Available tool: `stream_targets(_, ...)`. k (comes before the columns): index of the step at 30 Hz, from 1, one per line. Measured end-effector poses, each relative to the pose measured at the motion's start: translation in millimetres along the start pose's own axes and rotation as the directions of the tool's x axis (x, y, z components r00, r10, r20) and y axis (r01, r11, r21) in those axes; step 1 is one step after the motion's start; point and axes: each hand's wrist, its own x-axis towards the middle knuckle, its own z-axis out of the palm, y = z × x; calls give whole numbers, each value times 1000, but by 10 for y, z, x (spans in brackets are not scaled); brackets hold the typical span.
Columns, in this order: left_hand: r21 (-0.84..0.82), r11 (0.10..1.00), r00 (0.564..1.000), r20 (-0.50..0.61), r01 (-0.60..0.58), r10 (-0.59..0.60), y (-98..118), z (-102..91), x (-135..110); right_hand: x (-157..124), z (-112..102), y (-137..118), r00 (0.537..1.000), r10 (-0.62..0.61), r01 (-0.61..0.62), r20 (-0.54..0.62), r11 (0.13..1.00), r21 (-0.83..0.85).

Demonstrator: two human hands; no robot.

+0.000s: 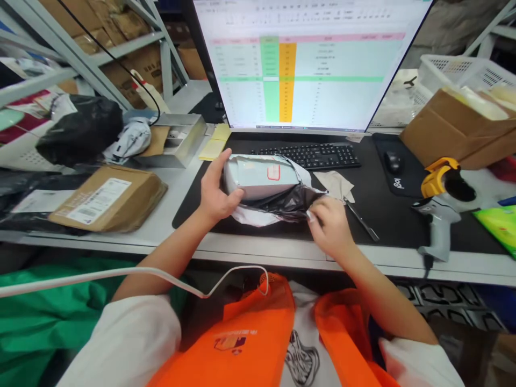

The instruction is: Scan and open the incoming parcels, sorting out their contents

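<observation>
My left hand [213, 193] grips the left end of a white box [260, 180] with a red-outlined mark, which sticks partly out of a torn poly mailer bag [288, 203], grey outside and black inside. At the bag's open right end, my right hand [332, 226] is closed on the plastic. Both rest on the black desk mat [387, 212] in front of the keyboard [312, 156].
A monitor [308, 64] with a spreadsheet stands behind. Right: mouse [393, 161], yellow-topped barcode scanner [441, 204], cardboard box [455, 129], white basket [467, 72]. A thin metal blade [363, 221] lies by my right hand. Left: labelled brown parcel [107, 199], black bag [80, 134], metal tray [177, 140], shelving.
</observation>
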Motion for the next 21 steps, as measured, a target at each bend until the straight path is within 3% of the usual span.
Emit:
stream_targets(2, 26, 998, 998, 36, -59, 58, 65, 20, 40, 206, -14, 11, 990, 123, -121, -70, 992, 26)
stream_targets(3, 35, 996, 996, 55, -76, 74, 97, 29, 67, 315, 3, 27, 982, 186, -185, -42, 982, 39)
stream_targets(5, 43, 997, 994, 92, -64, 60, 135, 29, 120, 508, 86, 75, 948, 284, -293, 146, 955, 39)
stream_targets(7, 54, 999, 993, 121, 8, -14, 118, -7, 142, 609, 204, 128, 874, 346, -357, 340, 934, -32)
stream_targets(11, 36, 976, 964, 158, 213, -216, -97, -157, 7, 457, 377, 179, 762, 405, -325, 505, 914, -243)
stream_targets(14, -95, 945, 950, 11, 312, -313, -317, -235, -189, 217, 385, 170, 694, 388, -273, 606, 921, -277)
stream_targets(16, -182, 923, 924, -119, 340, -364, -408, -243, -289, 131, 343, 164, 721, 336, -230, 605, 941, -248)
stream_targets(19, -263, 913, 906, -207, 312, -369, -393, -197, -323, 190, 263, 181, 870, 217, -173, 442, 975, -137)
stream_targets(21, -319, 906, 904, -229, 280, -360, -302, -140, -272, 306, 248, 189, 912, 173, -174, 371, 984, -31)
